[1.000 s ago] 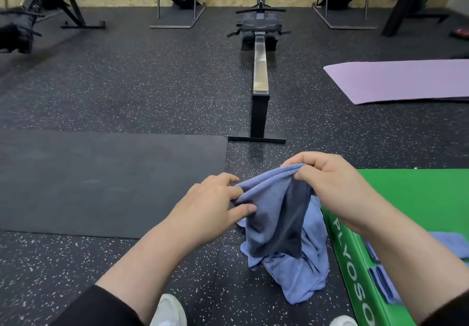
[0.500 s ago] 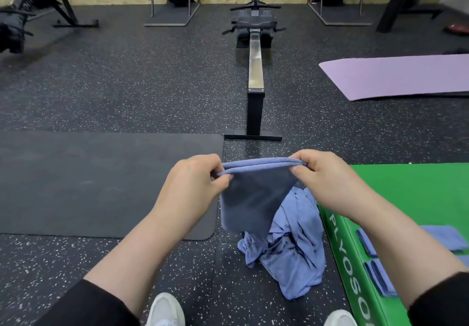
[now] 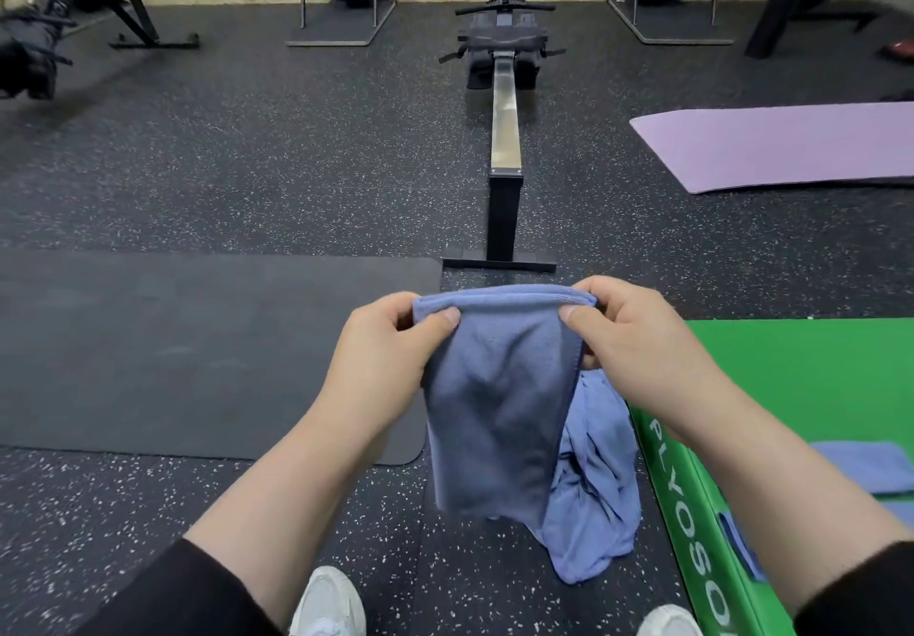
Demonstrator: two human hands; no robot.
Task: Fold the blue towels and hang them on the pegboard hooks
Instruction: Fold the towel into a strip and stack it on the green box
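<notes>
Since a moment ago you have drawn the blue towel (image 3: 499, 403) taut at frame centre; your left hand (image 3: 390, 358) and right hand (image 3: 638, 348) each pinch a top corner; uneven pull could skew the fold, or its hem could drag the towel heap (image 3: 593, 487) on the floor.

both hands (image 3: 390, 363) (image 3: 638, 353) pinch a hanging blue towel (image 3: 499, 413)

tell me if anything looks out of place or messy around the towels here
One thing: a crumpled blue towel lies in a heap on the speckled floor beside the green box, unfolded. The towel pinched at its top edge by the left hand and right hand hangs straight. Another folded towel rests on the box.
</notes>
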